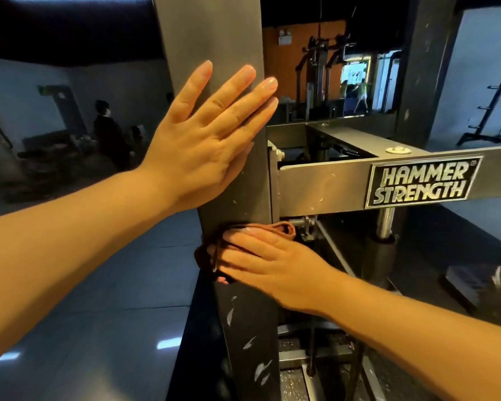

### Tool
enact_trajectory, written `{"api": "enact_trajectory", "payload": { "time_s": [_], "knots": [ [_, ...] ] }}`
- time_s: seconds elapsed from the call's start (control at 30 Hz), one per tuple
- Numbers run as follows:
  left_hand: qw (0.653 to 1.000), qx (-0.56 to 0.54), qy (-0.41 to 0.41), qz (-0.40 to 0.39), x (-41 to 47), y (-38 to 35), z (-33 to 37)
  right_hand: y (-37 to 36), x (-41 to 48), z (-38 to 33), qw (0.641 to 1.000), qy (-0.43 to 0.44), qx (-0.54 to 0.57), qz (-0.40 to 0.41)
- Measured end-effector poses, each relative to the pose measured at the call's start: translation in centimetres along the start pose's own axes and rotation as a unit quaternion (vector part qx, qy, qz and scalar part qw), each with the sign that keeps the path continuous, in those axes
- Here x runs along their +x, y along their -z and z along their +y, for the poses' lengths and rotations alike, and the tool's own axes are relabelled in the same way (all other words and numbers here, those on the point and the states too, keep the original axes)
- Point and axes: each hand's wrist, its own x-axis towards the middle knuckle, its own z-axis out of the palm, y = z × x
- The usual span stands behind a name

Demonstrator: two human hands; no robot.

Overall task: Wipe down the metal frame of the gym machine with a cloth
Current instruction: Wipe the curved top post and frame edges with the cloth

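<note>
A grey metal upright post (211,33) of the gym machine rises through the middle of the head view. My left hand (203,134) lies flat against its front face with fingers straight and spread. Lower on the same post, my right hand (269,264) presses a folded brown cloth (281,228) onto the metal with straight fingers. The cloth bunches under my fingers and pokes out above and to the left of them. A horizontal grey beam (324,186) with a Hammer Strength plate (422,183) joins the post on the right.
Below the cloth the post is black with scraped paint (249,342). A chrome rod (385,224) and bracket sit under the beam. Glossy tiled floor (99,285) lies to the left. A person (107,131) stands far left beside other machines.
</note>
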Motion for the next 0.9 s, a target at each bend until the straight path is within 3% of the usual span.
{"api": "enact_trajectory", "payload": {
  "time_s": [0.17, 0.27, 0.43, 0.5, 0.63, 0.7, 0.9],
  "knots": [
    [1.000, -0.011, -0.001, 0.011, 0.2, 0.0, -0.3, 2.5, 2.5, 5.3, 0.995, -0.067, -0.024, 0.063],
    [1.000, -0.015, -0.006, 0.003, -0.1, 0.0, -0.4, 0.9, 1.9, 3.0, 0.992, -0.099, -0.011, 0.074],
    [1.000, -0.019, -0.002, -0.004, -0.2, -0.1, -0.3, 0.5, -0.7, 0.5, 0.999, 0.031, 0.006, -0.039],
    [1.000, -0.016, -0.010, -0.012, -0.2, 0.0, -0.5, 2.0, 0.1, 2.7, 0.999, 0.044, 0.008, -0.028],
    [0.998, -0.055, -0.010, -0.024, 0.0, 0.5, -1.0, 4.2, 2.3, 6.5, 0.992, -0.098, 0.047, 0.067],
    [0.995, -0.071, -0.033, -0.054, 0.0, 0.9, -1.9, 3.4, 2.1, 5.5, 0.989, -0.113, 0.067, 0.074],
    [0.989, 0.007, -0.131, -0.075, 0.1, 1.8, -4.5, 2.9, 0.3, 2.8, 0.994, 0.073, 0.007, -0.076]
  ]
}}
